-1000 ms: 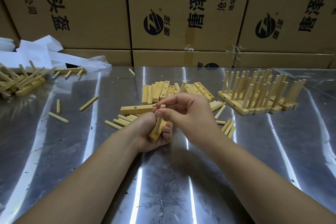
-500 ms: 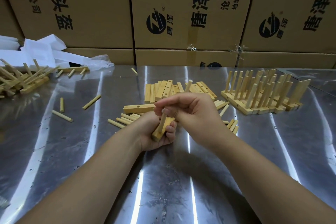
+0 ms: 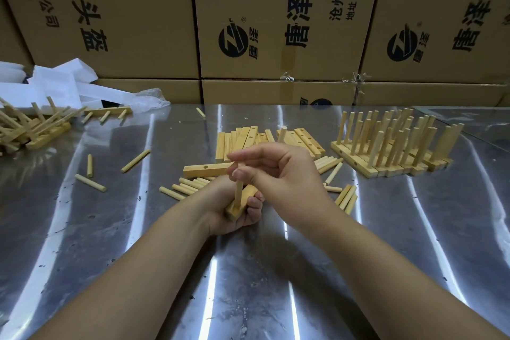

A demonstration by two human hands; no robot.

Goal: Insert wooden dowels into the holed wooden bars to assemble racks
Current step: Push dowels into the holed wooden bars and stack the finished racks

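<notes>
- Holds a bar (image 3: 242, 203) in the left grip (image 3: 218, 208), fingers curled round it from below, near end of the bar pointing toward the camera, at the near centre of the table (image 3: 132, 243).
- Pinches a dowel (image 3: 239, 188) in the right grip (image 3: 287, 174) between thumb and forefinger, other fingers loosely curled.
- Stands the dowel about upright, its lower end in the bar's top face close to the near end; cannot tell how deep it sits.
- Hides the far part of the bar under the right grip.
- Just behind the right grip: one rounded dowel tip (image 3: 282, 132) poking up; base hidden.
- Just beyond the grips: a single bar (image 3: 204, 170) flat on the table, one hole showing in its side.
- Beside it, to the near left: loose dowels (image 3: 187, 186) lying side by side.
- Farther back, centre: a pile of bars (image 3: 242, 138), holes visible in several.
- Right of the grips: more dowels (image 3: 346, 199) scattered in small bunches.
- Far right: finished racks (image 3: 386, 152) packed side by side, dowels standing up and leaning slightly.
- Far left: a heap of racks (image 3: 27, 130) tumbled together, white wrapping (image 3: 55, 85) behind it.
- Left of centre: three stray dowels (image 3: 91, 183), well apart from the grips.
- Along the far edge: a wall of printed cardboard boxes (image 3: 276, 22).
</notes>
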